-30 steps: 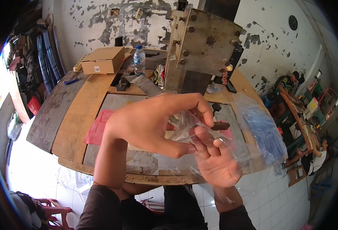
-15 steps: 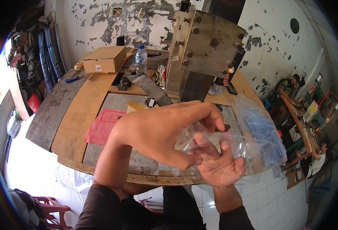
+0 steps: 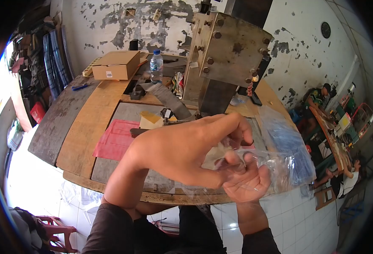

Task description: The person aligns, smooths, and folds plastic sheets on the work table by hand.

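My left hand [image 3: 182, 148] reaches across the bench, back of the hand upward, thumb and fingers bent around a piece of clear plastic film [image 3: 279, 163]. Below and right of it, my right hand [image 3: 248, 182] is turned palm up, fingers curled with the same film in them. The hands nearly touch, and the left thumb overlaps the right hand's fingers. The film is crumpled and extends to the right. Beneath my left wrist lies a red sheet [image 3: 114, 139] on the grey metal plate [image 3: 104, 167], partly hidden.
Behind my hands stands a heavy bolted metal press [image 3: 233, 46]. A stack of clear plastic sheets [image 3: 286, 135] lies at the bench's right. Farther back are a cardboard box [image 3: 116, 65], a water bottle [image 3: 156, 67] and a blue pen [image 3: 81, 87]. Another person [image 3: 319, 99] sits far right.
My left hand has shifted slightly right and its fingertips have moved over the right hand. My right fingers have curled more, and the film has bunched toward the right.
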A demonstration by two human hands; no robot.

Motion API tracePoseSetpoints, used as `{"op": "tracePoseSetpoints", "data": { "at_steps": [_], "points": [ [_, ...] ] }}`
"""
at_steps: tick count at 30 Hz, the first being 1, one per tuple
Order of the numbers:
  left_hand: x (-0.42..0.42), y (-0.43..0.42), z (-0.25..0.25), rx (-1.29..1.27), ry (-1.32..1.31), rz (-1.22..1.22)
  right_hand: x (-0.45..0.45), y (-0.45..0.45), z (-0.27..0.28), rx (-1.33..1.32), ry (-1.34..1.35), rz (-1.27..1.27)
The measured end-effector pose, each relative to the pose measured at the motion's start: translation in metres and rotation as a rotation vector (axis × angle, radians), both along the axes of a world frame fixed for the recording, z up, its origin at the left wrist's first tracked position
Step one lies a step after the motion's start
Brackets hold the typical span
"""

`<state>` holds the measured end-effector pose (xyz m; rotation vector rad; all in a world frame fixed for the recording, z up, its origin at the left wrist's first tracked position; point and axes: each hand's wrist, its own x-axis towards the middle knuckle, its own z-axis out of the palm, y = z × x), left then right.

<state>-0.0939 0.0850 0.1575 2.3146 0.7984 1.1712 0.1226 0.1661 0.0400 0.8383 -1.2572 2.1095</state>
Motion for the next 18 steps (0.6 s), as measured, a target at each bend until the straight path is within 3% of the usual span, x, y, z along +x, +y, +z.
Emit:
{"op": "tracePoseSetpoints", "data": {
  "at_steps": [5, 8, 18],
  "points": [
    [-0.011, 0.001, 0.006, -0.063, -0.172, -0.188, 0.009, 0.011, -0.004, -0.05, 0.047, 0.011],
    [-0.009, 0.002, 0.011, 0.002, -0.101, -0.012, 0.012, 0.011, -0.003, -0.06, 0.026, -0.001],
    [-0.007, 0.002, 0.011, -0.208, -0.19, 0.021, 0.012, 0.007, -0.005, -0.073, 0.015, 0.016]
  ]
}}
